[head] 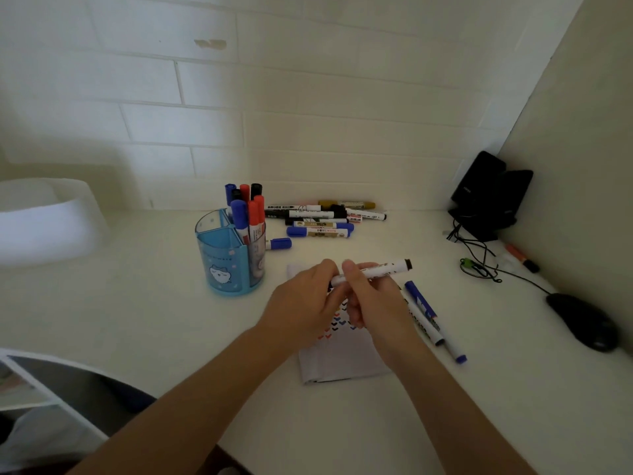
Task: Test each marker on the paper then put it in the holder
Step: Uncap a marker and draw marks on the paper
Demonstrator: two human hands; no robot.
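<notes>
Both hands meet over the paper (pixel 342 358), which carries small coloured test marks. My right hand (pixel 373 299) grips a white marker (pixel 380 270) with a dark end pointing right. My left hand (pixel 305 299) is closed at the marker's left end, hiding its tip or cap. The blue holder (pixel 226 262) stands to the left with several red, blue and black markers upright in it. A pile of loose markers (pixel 322 221) lies behind the paper, and a blue cap (pixel 279 244) sits beside the holder. Two more markers (pixel 428 317) lie to the right of the paper.
A black mouse (pixel 582 320) and its cable lie at the right, with a black device (pixel 486 197) in the back corner. An orange highlighter (pixel 520 257) rests by the right wall. A white container (pixel 48 221) stands at the far left.
</notes>
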